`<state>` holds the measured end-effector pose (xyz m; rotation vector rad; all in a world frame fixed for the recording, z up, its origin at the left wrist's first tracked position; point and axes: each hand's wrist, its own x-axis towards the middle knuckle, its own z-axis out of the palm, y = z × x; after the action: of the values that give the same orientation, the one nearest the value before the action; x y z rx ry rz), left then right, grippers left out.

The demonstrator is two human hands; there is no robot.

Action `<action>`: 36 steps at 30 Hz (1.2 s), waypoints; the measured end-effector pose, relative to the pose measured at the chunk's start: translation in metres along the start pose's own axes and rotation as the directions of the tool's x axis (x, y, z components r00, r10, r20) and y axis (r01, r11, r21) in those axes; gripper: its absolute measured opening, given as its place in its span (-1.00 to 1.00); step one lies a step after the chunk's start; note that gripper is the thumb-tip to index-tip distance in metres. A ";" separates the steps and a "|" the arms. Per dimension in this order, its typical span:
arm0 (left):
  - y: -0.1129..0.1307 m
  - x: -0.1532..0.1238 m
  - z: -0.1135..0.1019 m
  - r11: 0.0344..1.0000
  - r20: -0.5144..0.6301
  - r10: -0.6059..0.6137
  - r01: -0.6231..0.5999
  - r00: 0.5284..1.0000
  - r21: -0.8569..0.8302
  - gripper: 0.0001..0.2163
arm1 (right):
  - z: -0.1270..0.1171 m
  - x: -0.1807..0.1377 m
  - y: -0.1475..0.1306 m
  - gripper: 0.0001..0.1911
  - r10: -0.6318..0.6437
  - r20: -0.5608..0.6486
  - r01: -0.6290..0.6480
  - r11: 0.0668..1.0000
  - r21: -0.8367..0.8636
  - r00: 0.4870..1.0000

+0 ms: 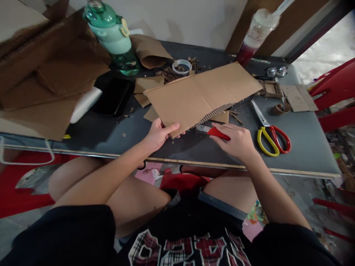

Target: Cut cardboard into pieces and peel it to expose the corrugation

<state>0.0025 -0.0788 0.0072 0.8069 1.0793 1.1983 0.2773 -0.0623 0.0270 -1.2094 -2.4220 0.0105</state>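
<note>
Head view: the left hand (158, 135) pinches the near corner of a cardboard sheet (202, 94), thumb on top and fingers curled under, at about 7 o'clock of the sheet. The sheet lies flat on the dark table (305, 147), running from its near-left corner up toward 2 o'clock, with a ragged, corrugated near edge. The right hand (235, 142) is closed around a red-handled cutter (215, 132), fingers wrapped over the handle; its pale tip points to 9 o'clock and lies just beside the sheet's torn edge, at roughly 5 o'clock of the sheet. Whether the tip touches the cardboard I cannot tell.

Scissors (270, 135) with one yellow and one red loop lie at 3 o'clock of the right hand, near but apart, blades pointing to 11 o'clock. A green bottle (115, 35) stands at 10 o'clock of the sheet, and a cup (256, 33) with a dark red bottom at its 1 o'clock end. A tape roll (181, 67) sits just past the sheet's far edge at 12 o'clock. Glasses (276, 71) lie at 2 o'clock, with a small cardboard frame (269, 88) just nearer. Brown cardboard pieces (47, 81) are stacked at 9 o'clock, beside a black tablet (115, 96).
</note>
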 end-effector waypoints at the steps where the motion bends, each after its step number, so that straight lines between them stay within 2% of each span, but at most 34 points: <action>1: -0.001 0.001 -0.001 1.000 -0.002 -0.007 0.007 1.000 -0.005 -0.55 | 0.000 0.000 -0.001 -0.61 0.000 0.003 0.000 1.000 0.001 1.000; 9: -0.002 0.003 -0.003 0.999 0.017 -0.008 0.008 1.000 -0.032 -0.57 | 0.006 -0.004 -0.008 -0.58 0.043 -0.007 -0.043 0.999 0.009 0.999; 15: -0.002 0.005 -0.006 0.998 0.004 -0.046 0.046 0.999 -0.045 -0.55 | 0.010 -0.007 -0.006 -0.64 0.053 -0.069 -0.045 0.992 0.118 0.996; 26: 0.001 0.001 -0.002 0.999 -0.063 -0.039 0.037 0.997 -0.037 -0.60 | -0.004 0.003 -0.009 -0.59 0.037 -0.003 -0.037 0.999 -0.025 0.999; 33: 0.004 0.003 -0.001 0.999 -0.088 -0.043 0.041 0.995 -0.027 -0.61 | 0.000 0.002 -0.015 -0.58 0.062 -0.027 -0.066 0.987 -0.146 0.998; 36: 0.004 0.003 -0.001 0.998 -0.099 -0.039 0.035 0.994 -0.045 -0.62 | 0.003 0.003 -0.022 -0.57 0.087 -0.036 -0.091 0.987 -0.129 0.996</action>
<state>0.0000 -0.0751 0.0097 0.6972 1.1414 1.2369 0.2579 -0.0726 0.0294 -1.3647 -2.3721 -0.1404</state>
